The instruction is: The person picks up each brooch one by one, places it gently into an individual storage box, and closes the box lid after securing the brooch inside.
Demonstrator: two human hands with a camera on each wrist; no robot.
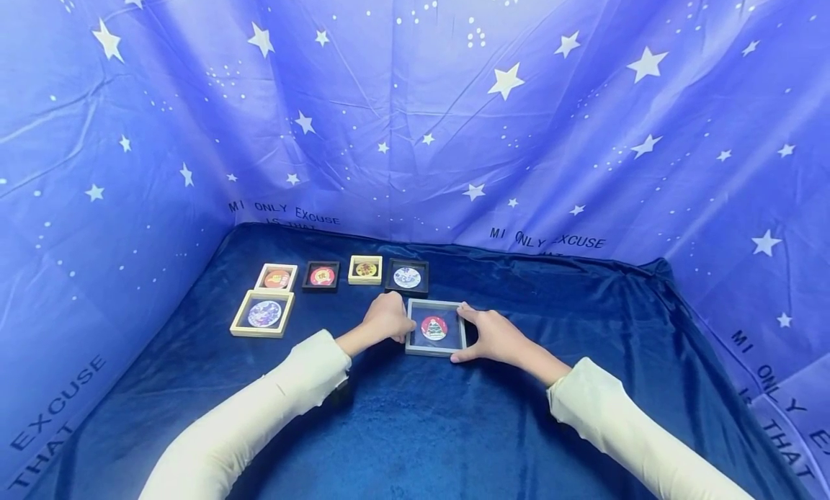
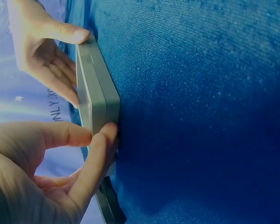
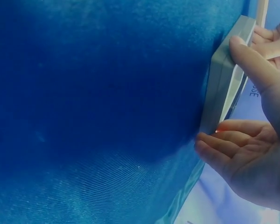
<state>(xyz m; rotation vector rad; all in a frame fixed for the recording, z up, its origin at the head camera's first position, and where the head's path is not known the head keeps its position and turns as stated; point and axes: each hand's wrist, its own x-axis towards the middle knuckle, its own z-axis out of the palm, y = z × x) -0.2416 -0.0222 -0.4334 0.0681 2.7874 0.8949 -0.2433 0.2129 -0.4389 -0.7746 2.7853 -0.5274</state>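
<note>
A grey square display frame (image 1: pixel 411 349) lies on the blue velvet cloth, with a round red badge (image 1: pixel 434 328) showing a Christmas tree behind its clear window. My left hand (image 1: pixel 387 318) pinches its left side; in the left wrist view, the thumb and fingers (image 2: pixel 102 144) close on one corner of the frame (image 2: pixel 95 88). From the right, my right hand (image 1: pixel 496 334) spans the same frame, thumb at the near corner and fingertips at the far one. The right wrist view has the right thumb (image 3: pixel 254 60) pressed on the frame's edge (image 3: pixel 219 84).
Just behind stands a black frame with a blue-and-white badge (image 1: pixel 407 277). Farther left are a cream frame with a gold badge (image 1: pixel 366 270), a black one with a red badge (image 1: pixel 322 276), and two cream frames (image 1: pixel 277 278) touching. Star-printed curtains (image 1: pixel 415 125) enclose the table.
</note>
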